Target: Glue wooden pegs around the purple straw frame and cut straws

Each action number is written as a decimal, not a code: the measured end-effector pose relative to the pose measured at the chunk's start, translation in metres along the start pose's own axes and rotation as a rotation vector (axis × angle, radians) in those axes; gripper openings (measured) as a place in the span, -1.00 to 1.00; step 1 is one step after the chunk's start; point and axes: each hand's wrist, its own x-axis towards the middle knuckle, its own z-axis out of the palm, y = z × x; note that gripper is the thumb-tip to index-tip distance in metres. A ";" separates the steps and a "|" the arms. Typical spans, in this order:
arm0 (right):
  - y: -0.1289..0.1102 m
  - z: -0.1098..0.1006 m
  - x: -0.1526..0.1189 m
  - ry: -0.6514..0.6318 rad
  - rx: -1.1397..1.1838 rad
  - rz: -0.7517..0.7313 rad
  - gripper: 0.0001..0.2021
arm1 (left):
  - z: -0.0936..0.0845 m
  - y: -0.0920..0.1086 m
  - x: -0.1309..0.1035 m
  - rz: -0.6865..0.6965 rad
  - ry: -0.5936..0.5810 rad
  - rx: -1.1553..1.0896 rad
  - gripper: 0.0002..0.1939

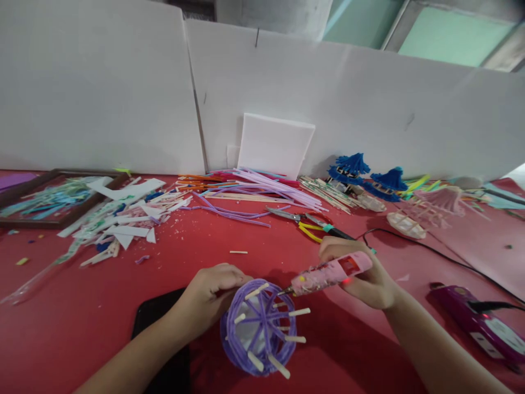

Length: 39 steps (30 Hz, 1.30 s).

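My left hand [211, 298] is closed on the edge of a round purple pipe-cleaner frame [262, 328]. Purple spokes cross its top, and several pale wooden sticks poke out around its rim; a white disc shows inside. In my right hand [365, 279] is a pink glue gun [328, 273], its tip pointing left and down at the frame's upper right rim. Whether the tip touches the rim, I cannot tell. The fingertips of my left hand are partly hidden behind the frame.
Scissors [287, 215] and yellow-handled pliers [311, 230] lie beyond my right hand. Pipe cleaners [270, 189] are heaped at the back, paper scraps [127, 219] at left. A purple power strip [479, 323] and blue-roofed models [388, 183] stand at right. A black phone-like slab [164, 312] lies under my left arm.
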 end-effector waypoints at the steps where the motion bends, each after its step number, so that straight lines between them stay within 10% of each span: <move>1: -0.001 0.000 0.001 -0.003 -0.009 0.000 -0.67 | 0.000 0.000 0.000 -0.002 -0.001 -0.002 -0.78; 39: 0.006 -0.006 -0.003 0.116 -0.238 0.047 -0.89 | -0.001 0.003 0.000 -0.033 -0.015 0.010 -0.83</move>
